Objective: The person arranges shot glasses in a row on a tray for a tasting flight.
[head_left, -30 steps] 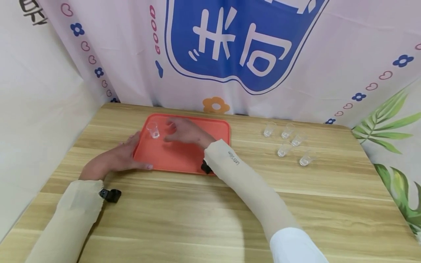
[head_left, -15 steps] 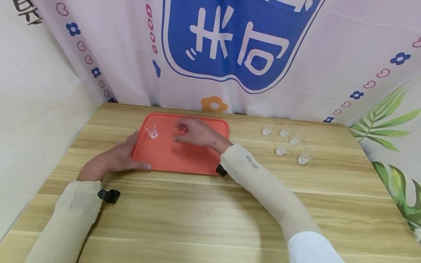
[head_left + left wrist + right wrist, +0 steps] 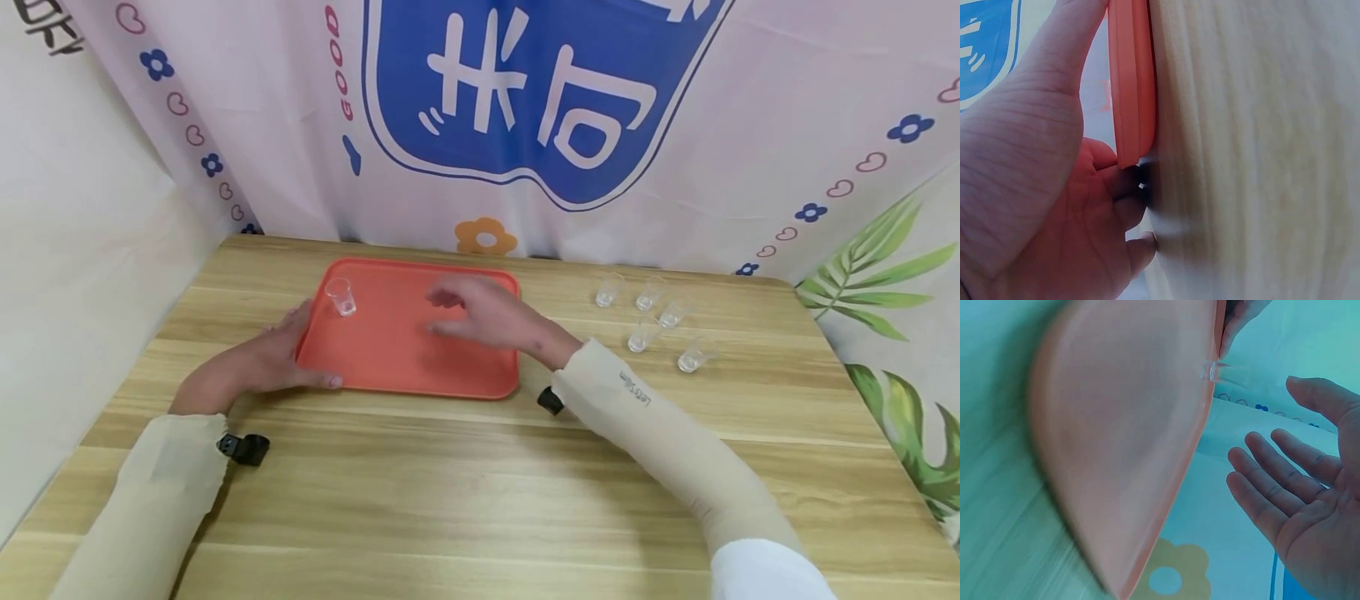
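Note:
My left hand [image 3: 273, 362] rests against the near left corner of a red tray [image 3: 382, 371]. Its thumb lies straight along the front edge and the fingers reach along the left side. In the left wrist view the fingertips [image 3: 1141, 250] come down at the table beside the tray [image 3: 1132, 81]. My right hand [image 3: 487, 312] hovers over the tray's right half, fingers apart and holding nothing. One small clear cup [image 3: 342, 297] stands upright in the tray's far left part. The right wrist view shows the spread palm [image 3: 1310, 512] with nothing in it.
Several similar clear cups [image 3: 673, 312] stand in a loose group on the wooden table [image 3: 450, 483], right of the tray. A printed curtain [image 3: 300, 125] hangs behind the table, and a white wall [image 3: 90, 233] is at the left.
My right hand has drawn back to the right, away from the cup on the tray. The left hand stays at the tray's corner, and the cup keeps its place.

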`<state>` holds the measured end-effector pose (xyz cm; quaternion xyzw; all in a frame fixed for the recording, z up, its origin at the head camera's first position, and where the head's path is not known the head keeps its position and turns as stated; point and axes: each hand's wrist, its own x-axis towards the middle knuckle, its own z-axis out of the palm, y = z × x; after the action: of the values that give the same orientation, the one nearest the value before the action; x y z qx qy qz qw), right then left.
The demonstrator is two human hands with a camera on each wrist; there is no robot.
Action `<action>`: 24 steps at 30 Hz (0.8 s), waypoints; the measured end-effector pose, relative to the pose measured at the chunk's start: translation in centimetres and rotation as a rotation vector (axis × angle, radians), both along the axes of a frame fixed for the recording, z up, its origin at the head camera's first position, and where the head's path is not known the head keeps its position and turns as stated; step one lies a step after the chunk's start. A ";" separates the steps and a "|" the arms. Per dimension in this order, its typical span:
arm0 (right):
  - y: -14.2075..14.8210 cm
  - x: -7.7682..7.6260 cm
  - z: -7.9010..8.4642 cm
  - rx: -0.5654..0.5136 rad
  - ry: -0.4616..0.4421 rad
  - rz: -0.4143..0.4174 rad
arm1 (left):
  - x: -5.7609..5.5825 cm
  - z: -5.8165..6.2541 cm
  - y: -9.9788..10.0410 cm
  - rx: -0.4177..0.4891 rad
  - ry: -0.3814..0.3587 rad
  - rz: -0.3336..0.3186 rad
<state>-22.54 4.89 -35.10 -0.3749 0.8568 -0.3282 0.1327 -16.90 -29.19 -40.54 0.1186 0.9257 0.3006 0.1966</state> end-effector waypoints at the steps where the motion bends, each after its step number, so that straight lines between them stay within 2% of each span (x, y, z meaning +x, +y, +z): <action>1: 0.5 0.2 0.0 -0.006 -0.002 -0.001 | 0.0 0.0 0.0 0.003 0.001 -0.001; 15: 7.1 2.1 -0.6 -0.061 0.065 -0.062 | 0.2 0.0 -0.5 -0.013 0.002 0.003; 21: 10.0 3.0 -0.6 -0.059 0.099 -0.157 | 0.0 -0.4 -0.5 -0.046 -0.010 0.008; 24: 11.3 3.6 -0.5 -0.060 0.110 -0.199 | -0.1 -0.5 -0.4 -0.033 -0.004 0.003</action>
<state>-18.94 16.24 -35.58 -0.3092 0.8856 -0.3441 0.0409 -17.02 -29.59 -41.08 0.1135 0.9304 0.2856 0.1999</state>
